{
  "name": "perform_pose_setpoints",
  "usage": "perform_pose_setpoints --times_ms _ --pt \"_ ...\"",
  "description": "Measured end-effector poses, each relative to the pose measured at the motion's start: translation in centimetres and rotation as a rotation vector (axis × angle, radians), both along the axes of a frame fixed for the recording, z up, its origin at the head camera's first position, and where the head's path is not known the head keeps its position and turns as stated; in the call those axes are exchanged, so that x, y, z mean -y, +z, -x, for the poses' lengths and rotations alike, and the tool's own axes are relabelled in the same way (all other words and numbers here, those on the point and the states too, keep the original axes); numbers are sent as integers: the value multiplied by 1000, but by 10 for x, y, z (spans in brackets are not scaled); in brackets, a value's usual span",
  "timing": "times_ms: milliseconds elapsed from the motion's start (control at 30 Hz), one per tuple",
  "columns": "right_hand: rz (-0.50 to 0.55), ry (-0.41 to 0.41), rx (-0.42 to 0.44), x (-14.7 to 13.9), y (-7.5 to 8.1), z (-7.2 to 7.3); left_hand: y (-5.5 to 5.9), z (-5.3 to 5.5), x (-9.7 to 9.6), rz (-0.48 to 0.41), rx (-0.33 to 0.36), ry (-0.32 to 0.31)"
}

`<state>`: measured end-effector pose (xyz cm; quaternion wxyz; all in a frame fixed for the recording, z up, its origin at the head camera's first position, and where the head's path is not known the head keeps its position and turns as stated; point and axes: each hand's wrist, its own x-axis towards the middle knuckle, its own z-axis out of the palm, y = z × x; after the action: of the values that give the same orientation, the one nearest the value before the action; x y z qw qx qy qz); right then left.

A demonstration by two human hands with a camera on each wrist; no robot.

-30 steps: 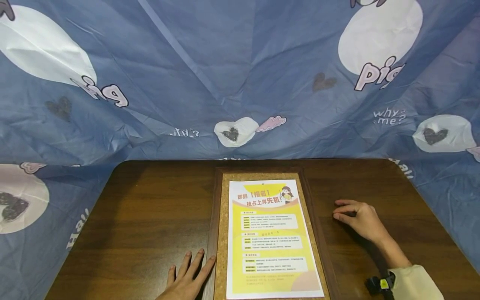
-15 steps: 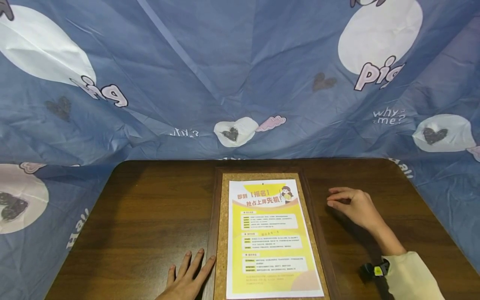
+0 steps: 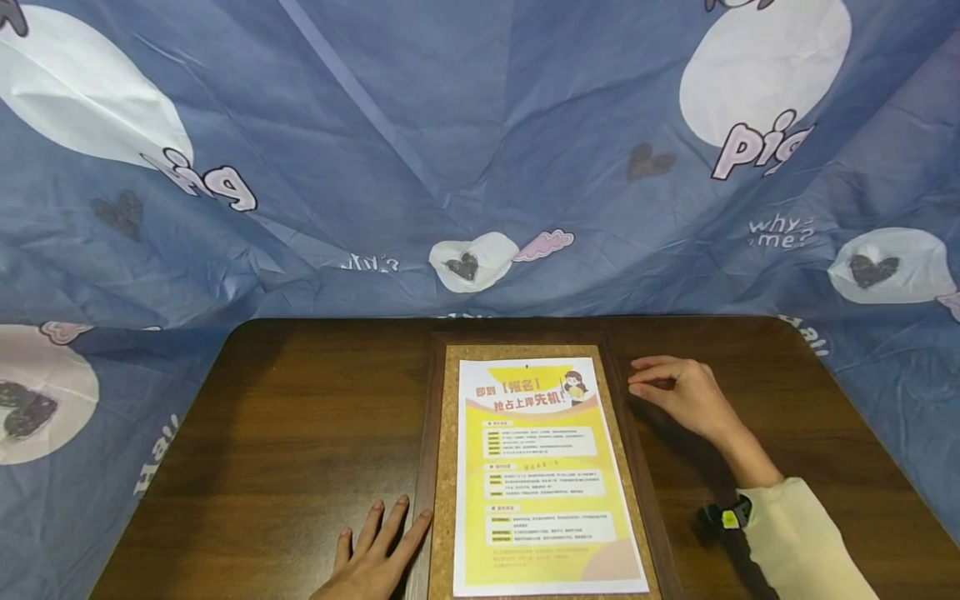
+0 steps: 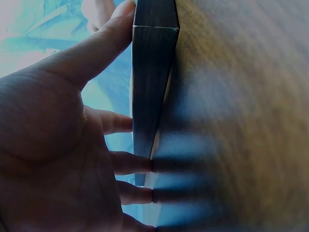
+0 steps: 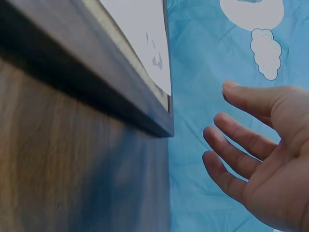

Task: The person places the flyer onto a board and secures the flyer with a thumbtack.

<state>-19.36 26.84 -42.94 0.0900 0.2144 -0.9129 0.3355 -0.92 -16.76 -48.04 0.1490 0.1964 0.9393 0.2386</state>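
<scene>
A corkboard (image 3: 448,492) in a dark wooden frame lies on the brown table. On it is a yellow and white poster (image 3: 540,500) with a small dark dot at its top edge. My left hand (image 3: 371,558) lies spread at the board's left side, fingers straight. In the left wrist view its thumb (image 4: 104,46) touches the frame (image 4: 153,58). Beside the board's upper right edge is my right hand (image 3: 686,396), thumb and a finger close together. Other fingers (image 5: 227,166) extend loosely in the right wrist view. Whether anything tiny sits between its fingertips cannot be seen.
A blue cloth (image 3: 480,167) printed with hearts and lettering hangs behind the table and along both sides. Bare tabletop (image 3: 300,417) shows left of the board. A dark device with a yellow-green label (image 3: 730,519) is worn at the right wrist, by the pale sleeve (image 3: 802,542).
My right hand has moved left and away from me, closer to the board's upper right edge. The left hand, board and poster stay where they were.
</scene>
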Motion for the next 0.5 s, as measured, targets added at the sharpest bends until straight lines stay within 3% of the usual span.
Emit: perform_pose_setpoints --times_ms 500 --pt "48 27 53 32 8 15 1 1 2 -8 36 -10"
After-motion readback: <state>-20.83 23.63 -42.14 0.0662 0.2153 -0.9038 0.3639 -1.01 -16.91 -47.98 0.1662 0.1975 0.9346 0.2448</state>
